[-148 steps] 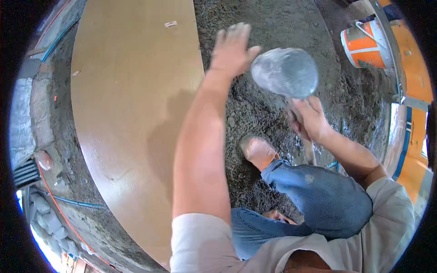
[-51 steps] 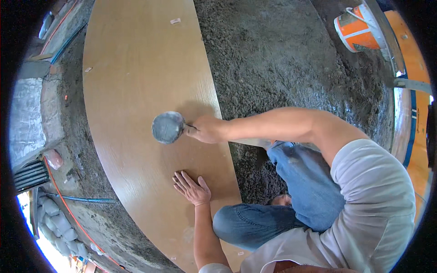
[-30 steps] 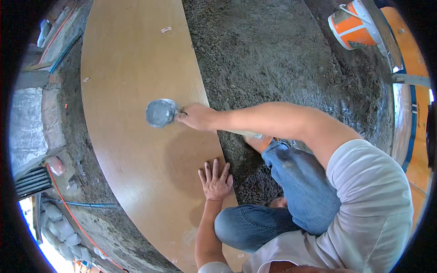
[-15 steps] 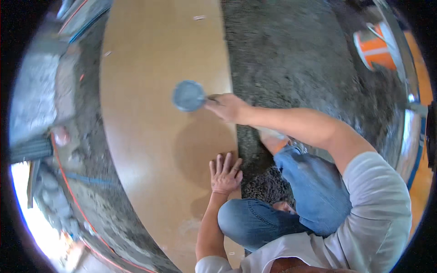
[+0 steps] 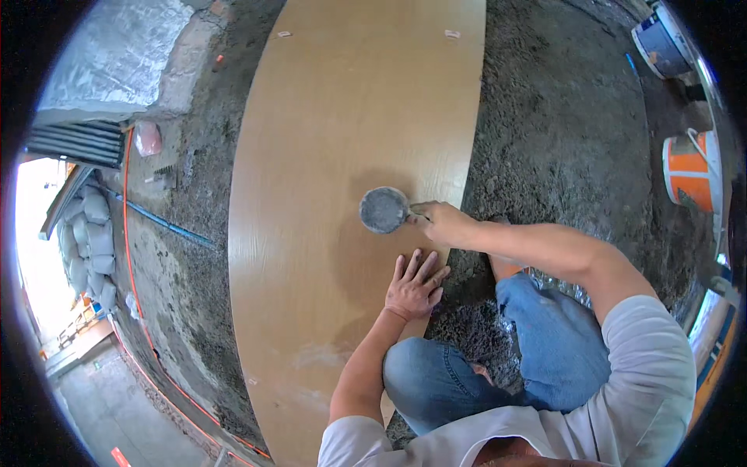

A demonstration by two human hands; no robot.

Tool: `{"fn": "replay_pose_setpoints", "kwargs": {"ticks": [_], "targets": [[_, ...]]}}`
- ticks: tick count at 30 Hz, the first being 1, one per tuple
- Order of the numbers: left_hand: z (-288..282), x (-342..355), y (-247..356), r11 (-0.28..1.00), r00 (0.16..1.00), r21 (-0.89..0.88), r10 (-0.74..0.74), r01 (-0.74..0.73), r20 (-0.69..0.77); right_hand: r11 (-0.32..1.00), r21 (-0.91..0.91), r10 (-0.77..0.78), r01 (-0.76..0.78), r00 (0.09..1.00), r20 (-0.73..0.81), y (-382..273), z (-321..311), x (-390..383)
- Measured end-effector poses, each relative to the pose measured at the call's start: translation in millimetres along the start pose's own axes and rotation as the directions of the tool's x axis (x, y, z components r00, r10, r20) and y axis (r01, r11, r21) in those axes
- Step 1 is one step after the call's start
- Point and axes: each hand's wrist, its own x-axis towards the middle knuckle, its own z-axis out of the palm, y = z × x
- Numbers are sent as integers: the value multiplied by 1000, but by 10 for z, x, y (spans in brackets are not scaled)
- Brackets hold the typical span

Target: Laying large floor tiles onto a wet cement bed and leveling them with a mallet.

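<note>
My R hand (image 5: 442, 223) is clamped on the grey round-headed mallet (image 5: 384, 210), close up by the head; most of the handle's hidden in my fist & under my forearm, so can't make out where it ends. Can't tell if the head touches the board (image 5: 296, 194) or hangs just over it. My L hand (image 5: 412, 294) is apart from the R, nearer me, fingers spread, palm-down on the board by its R edge; palm itself hidden. Board runs under both hands, far end cut off at top. R of hands: rough wet mortar (image 5: 560, 140), partly covered by my forearm & jeans (image 5: 556, 342). Well off to the R: orange/white bucket (image 5: 691, 173), plus a blue/white one (image 5: 661, 43) farther fwd, near the dark rim. Far L of hands: orange hose (image 5: 128, 257), grey bags (image 5: 92, 241), bkgd washed out by glare.
</note>
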Motion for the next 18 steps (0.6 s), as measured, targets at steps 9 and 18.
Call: {"fn": "replay_pose_setpoints", "kwargs": {"ticks": [9, 18], "targets": [[-4, -65, -71, 999, 999, -23, 42, -42, -11, 992, -42, 122, -121, 992, 10, -18, 69, 94], [180, -639, -104, 958, 964, 118, -265, 260, 33, 997, 81, 21, -5, 980, -197, -338, -426, 161]]}}
